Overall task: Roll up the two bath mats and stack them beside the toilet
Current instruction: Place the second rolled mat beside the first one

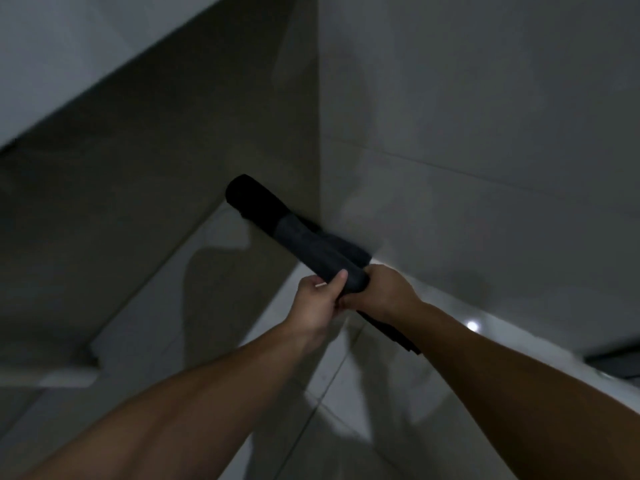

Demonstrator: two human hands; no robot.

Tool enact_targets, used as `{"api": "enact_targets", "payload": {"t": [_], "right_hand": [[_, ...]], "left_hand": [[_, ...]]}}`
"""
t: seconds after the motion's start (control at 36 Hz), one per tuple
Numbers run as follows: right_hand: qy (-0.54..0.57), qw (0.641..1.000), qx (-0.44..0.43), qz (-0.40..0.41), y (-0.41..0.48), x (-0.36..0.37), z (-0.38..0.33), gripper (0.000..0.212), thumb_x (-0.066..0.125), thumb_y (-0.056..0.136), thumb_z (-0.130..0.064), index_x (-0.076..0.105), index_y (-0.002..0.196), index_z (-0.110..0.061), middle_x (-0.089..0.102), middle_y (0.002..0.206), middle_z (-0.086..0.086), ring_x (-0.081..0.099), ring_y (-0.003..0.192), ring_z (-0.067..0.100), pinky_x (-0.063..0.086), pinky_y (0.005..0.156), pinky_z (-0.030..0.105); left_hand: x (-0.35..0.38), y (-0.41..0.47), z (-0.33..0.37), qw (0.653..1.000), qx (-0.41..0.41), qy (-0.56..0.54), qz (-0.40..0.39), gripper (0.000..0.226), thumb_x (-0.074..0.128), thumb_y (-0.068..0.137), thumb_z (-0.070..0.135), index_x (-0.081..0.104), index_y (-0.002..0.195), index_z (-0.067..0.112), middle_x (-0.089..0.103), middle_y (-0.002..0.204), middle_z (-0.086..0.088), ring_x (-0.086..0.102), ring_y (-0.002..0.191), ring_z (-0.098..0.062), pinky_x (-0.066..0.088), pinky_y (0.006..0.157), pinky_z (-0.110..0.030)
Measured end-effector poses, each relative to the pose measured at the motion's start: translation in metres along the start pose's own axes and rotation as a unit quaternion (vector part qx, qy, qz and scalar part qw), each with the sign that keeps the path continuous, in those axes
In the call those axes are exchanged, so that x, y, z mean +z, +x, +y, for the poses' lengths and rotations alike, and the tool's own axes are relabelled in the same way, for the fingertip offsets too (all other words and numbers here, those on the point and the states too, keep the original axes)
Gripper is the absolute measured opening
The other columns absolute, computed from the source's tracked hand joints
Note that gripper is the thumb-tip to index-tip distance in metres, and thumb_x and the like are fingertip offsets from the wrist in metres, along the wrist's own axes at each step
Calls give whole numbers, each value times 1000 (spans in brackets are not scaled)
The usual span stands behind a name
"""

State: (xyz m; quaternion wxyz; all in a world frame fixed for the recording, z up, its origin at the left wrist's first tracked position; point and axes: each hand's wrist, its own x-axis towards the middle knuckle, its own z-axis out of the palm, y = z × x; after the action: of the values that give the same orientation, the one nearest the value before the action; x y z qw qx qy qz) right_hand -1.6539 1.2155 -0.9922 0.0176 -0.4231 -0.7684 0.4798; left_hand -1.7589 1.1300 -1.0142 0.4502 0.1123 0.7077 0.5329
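A dark rolled bath mat (277, 220) lies slanted along the foot of the tiled wall, its far end pointing up-left into the corner. A second dark roll (349, 249) shows partly behind it, against the wall. My left hand (317, 299) grips the near end of the front roll, thumb on top. My right hand (384, 289) holds the same end from the right. A dark strip of mat (391, 332) pokes out under my right wrist. No toilet is visible.
Grey tiled walls (485, 133) meet in a corner just behind the mats. The pale glossy floor (242, 289) spreads left and below my arms. A dark object (620, 365) sits at the right edge. The room is dim and blurred.
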Motion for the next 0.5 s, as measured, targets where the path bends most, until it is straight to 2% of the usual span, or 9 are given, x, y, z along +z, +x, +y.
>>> {"api": "enact_targets", "payload": {"t": [0.06, 0.11, 0.14, 0.19, 0.25, 0.28, 0.33, 0.39, 0.5], "right_hand": [[19, 1000, -9, -14, 9, 3, -3, 35, 82, 55, -44, 60, 73, -24, 66, 75, -3, 64, 72, 15, 50, 61, 30], [31, 999, -31, -22, 20, 8, -4, 28, 82, 60, -38, 58, 70, -26, 65, 75, -4, 64, 74, 16, 50, 64, 32], [39, 998, -41, -21, 26, 12, -2, 29, 81, 62, -35, 58, 76, -24, 66, 79, -2, 65, 77, 16, 51, 67, 34], [52, 997, -59, -17, 34, 20, 3, 47, 81, 64, -33, 55, 102, -19, 63, 91, -4, 63, 86, 16, 50, 73, 34], [60, 993, -98, -27, 37, 27, 11, 68, 81, 69, -26, 44, 125, -14, 56, 103, -6, 58, 98, 14, 46, 77, 29], [68, 989, -129, -36, 36, 29, 15, 71, 80, 71, -22, 41, 130, -13, 54, 108, -5, 56, 103, 13, 43, 77, 25], [63, 982, -171, -48, 37, 33, 24, 67, 77, 74, -15, 42, 132, -14, 51, 113, -4, 52, 104, 8, 40, 78, 20], [35, 980, -189, -51, 42, 39, 34, 59, 72, 78, -13, 45, 130, -15, 48, 113, -2, 49, 99, 7, 38, 79, 20], [-67, 978, -187, -58, 66, 54, 55, 54, 65, 84, -27, 44, 133, -22, 45, 130, 4, 52, 109, 19, 40, 87, 24]], "left_hand": [[-1, 9, -1, 999, 4, -38, 11, 49, 66, 86, 29, 55, 118, -6, 69, 109, -23, 71, 90, -27, 56, 70, -28], [-4, 21, -6, 998, 8, -60, 30, 62, 71, 78, 34, 52, 121, -6, 69, 108, -22, 70, 96, -30, 55, 76, -33], [-6, 29, -9, 997, 17, -58, 47, 59, 71, 79, 32, 52, 120, -7, 70, 106, -22, 70, 94, -30, 55, 75, -33], [-9, 42, -17, 995, 32, -55, 76, 50, 69, 84, 27, 54, 115, -9, 70, 103, -22, 71, 90, -28, 55, 71, -31], [-12, 53, -24, 994, 33, -59, 91, 51, 70, 81, 29, 55, 113, -8, 71, 103, -21, 71, 91, -28, 56, 73, -34], [-13, 58, -27, 992, 34, -60, 101, 50, 70, 80, 29, 57, 112, -7, 71, 103, -21, 71, 91, -29, 57, 76, -37], [-18, 71, -35, 989, 27, -64, 130, 46, 70, 81, 28, 59, 108, -8, 71, 102, -22, 71, 91, -31, 57, 82, -43], [-24, 85, -36, 985, 25, -60, 159, 41, 70, 84, 27, 60, 103, -8, 71, 100, -22, 70, 90, -32, 57, 84, -45], [-31, 108, -37, 973, 26, -48, 225, 29, 70, 84, 26, 59, 80, -1, 70, 90, -20, 69, 86, -34, 58, 81, -44]]}}
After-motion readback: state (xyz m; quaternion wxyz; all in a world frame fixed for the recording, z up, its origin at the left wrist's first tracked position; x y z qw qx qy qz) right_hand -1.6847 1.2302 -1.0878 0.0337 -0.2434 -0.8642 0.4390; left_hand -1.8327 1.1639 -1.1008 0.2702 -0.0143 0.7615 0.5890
